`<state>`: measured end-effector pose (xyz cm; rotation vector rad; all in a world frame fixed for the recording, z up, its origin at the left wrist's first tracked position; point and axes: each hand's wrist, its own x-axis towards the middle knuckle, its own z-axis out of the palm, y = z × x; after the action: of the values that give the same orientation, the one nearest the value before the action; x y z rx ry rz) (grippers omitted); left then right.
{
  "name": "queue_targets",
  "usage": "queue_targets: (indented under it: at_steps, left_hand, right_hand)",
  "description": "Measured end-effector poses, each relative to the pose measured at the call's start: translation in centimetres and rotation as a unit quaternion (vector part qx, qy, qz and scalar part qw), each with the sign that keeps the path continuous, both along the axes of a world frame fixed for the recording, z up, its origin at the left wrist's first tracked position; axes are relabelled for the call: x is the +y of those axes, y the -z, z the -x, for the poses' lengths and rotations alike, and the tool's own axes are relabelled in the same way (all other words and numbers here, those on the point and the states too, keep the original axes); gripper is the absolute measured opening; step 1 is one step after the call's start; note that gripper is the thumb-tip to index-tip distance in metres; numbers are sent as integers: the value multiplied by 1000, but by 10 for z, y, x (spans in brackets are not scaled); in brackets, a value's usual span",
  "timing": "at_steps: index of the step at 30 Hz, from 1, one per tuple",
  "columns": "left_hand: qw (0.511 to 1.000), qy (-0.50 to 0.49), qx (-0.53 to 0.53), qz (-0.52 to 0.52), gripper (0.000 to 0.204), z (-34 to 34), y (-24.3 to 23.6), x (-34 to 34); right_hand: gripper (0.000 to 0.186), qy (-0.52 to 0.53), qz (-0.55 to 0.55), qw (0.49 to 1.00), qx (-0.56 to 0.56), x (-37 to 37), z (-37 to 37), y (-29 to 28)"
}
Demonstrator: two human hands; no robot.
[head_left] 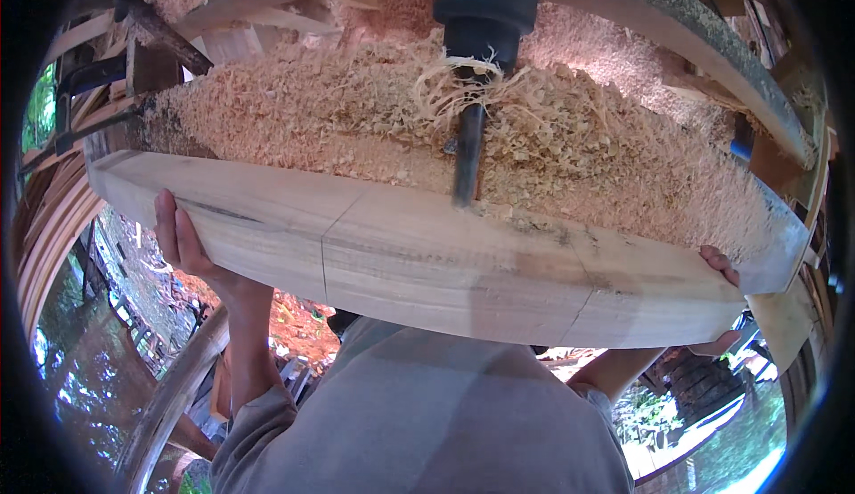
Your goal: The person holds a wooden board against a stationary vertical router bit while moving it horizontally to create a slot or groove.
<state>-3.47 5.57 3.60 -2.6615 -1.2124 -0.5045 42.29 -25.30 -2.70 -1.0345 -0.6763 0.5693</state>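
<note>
At the shaving-strewn desk (782, 234), left fingers (187, 237) and — partly hidden — right fingers (715, 259) grip the plank's (401, 267) ends, likely steadying it.

Plain grey shirt (401, 414), loose creased sleeves (256, 427) of matching grey, bare forearms (251, 329).

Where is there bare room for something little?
On the wooden beam, a bare stretch lies between the left dark line and the drill bit. The table's grey right corner, past the shavings, looks mostly bare. Crowded parts: around the bit, with heaped shavings, and near the beam's ends, by the left fingers and right fingers.
</note>
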Motion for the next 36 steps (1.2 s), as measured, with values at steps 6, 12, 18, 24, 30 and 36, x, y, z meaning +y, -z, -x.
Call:
queue_targets:
  at_steps: [6, 12, 18, 24, 30, 36]
  left_hand:
    - [1000, -3, -4, -13, 92, -6, 1, 2]
    - [1000, -13, -8, -19, 90, -6, 2, 5]
    - [1000, -4, -11, -22, 91, -7, 2, 11]
    - [999, 5, -33, -27, 91, -11, 8, 22]
    - [999, -2, -29, -30, 86, -13, 9, 28]
    - [998, -17, -55, -40, 82, -20, 9, 28]
  right_hand:
    - [91, 66, -15, 998, 6, 10, 5, 5]
    - [91, 73, -7, 997, 23, 13, 2, 4]
    - [90, 43, -52, 998, 14, 23, -3, 11]
    - [90, 13, -9, 999, 48, 24, -15, -3]
    - [90, 67, -10, 998, 6, 33, -19, 6]
    - [89, 115, 62, 991, -36, 40, -35, 6]
